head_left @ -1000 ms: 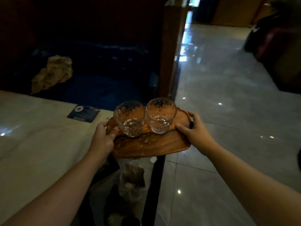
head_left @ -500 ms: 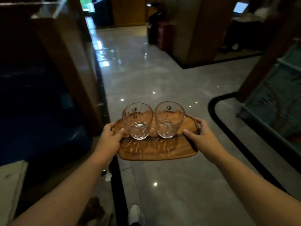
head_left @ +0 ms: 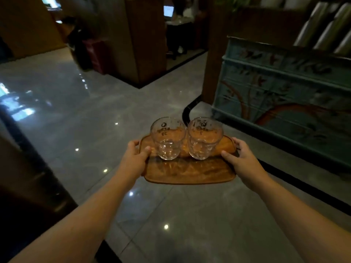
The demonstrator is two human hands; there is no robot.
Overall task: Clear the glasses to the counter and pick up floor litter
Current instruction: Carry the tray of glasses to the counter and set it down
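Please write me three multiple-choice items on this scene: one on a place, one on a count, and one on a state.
1. Where do the clear drinking glasses stand?
A. On the floor
B. On the oval brown wooden tray
C. On a shelf

2. How many glasses are there?
A. Two
B. Three
C. Four

3. How is the tray held?
A. Left hand alone
B. Right hand alone
C. Both hands, one at each end

Answers:
1. B: the left glass and the right glass stand side by side on the far half of the oval brown wooden tray, above the glossy grey tiled floor.
2. A: only those two show.
3. C: the left hand grips the tray's left end and the right hand its right end, thumbs on top.
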